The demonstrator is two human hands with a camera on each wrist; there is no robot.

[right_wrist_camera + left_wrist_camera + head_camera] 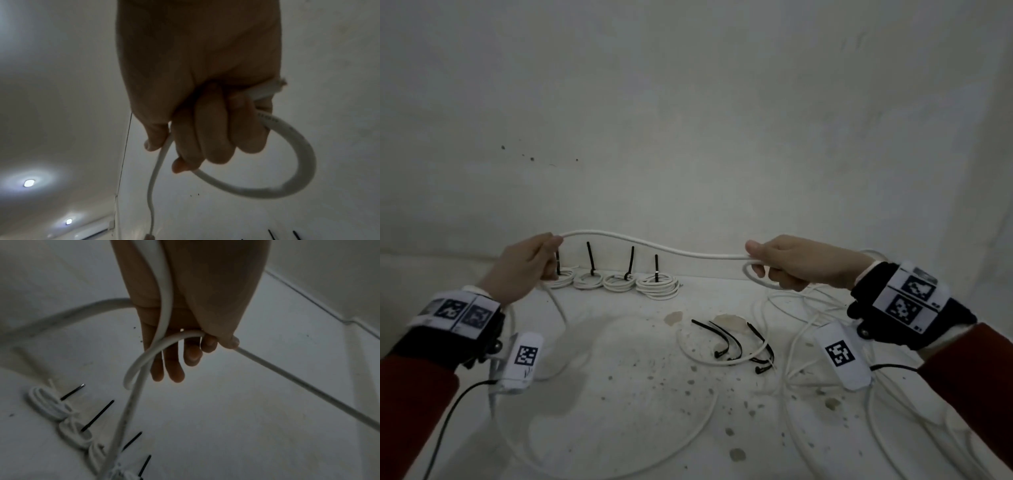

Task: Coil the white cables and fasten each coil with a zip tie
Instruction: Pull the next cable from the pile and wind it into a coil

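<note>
Head view: a thin white round cable [654, 247] runs almost level across mid-frame, long axis left to right, sagging slightly between the two hands. Left hand [524, 265] sits at the left end, right hand [796, 262] at the right end, both raised above the stained white worktop [626, 404].

Right wrist view: right hand's fingers [207, 138] are curled tight round the cable, thumb pinching it; one small loop [287, 170] already bulges out past the knuckles, with the cut end poking out at the upper right of the hand. Coil starts here, I judge, so the free length lies leftward from these fingers.

Left wrist view: left thumb and forefinger pinch the cable [164, 344]; the other fingers [174, 368] hang fairly straight. Slack drops from this hand to the worktop and sweeps in a wide arc across the lower frame.

Next loop likely turns on the left hand carrying its stretch rightward to the right hand.

Four finished white coils [616, 281] with upright black zip ties stand in a row at centre, against the wall. Loose black zip ties [736, 342] lie right of centre. More white cable lies tangled at lower right.
</note>
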